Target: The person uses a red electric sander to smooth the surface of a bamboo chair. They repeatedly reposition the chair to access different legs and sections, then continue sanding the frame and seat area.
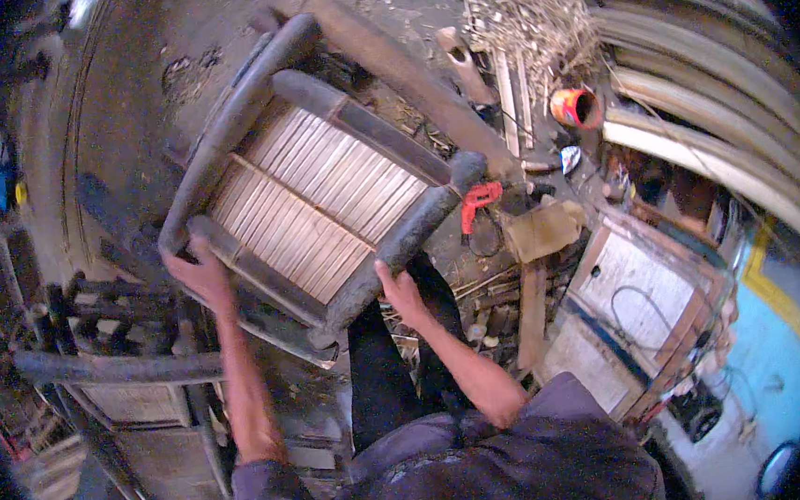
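Between my two hands is a dark bamboo chair (223, 146) with thick rounded poles and a pale slatted panel (312, 200). One thin strip crosses the slats. My left hand (203, 277) is wrapped round the frame at its left corner, where two poles meet. At the near right pole, my right hand (401, 292) grips with the thumb on top; its other fingers are mostly hidden beneath. The chair is tilted in front of my legs, and I cannot tell whether it rests on the floor.
A second dark bamboo chair (127, 367) stands at the left. To the right lie a red power drill (479, 204), an orange can (575, 107), a worn wooden box (646, 278) and stacked bamboo poles (709, 122). A thick pole (405, 71) and wood scraps (541, 18) lie beyond.
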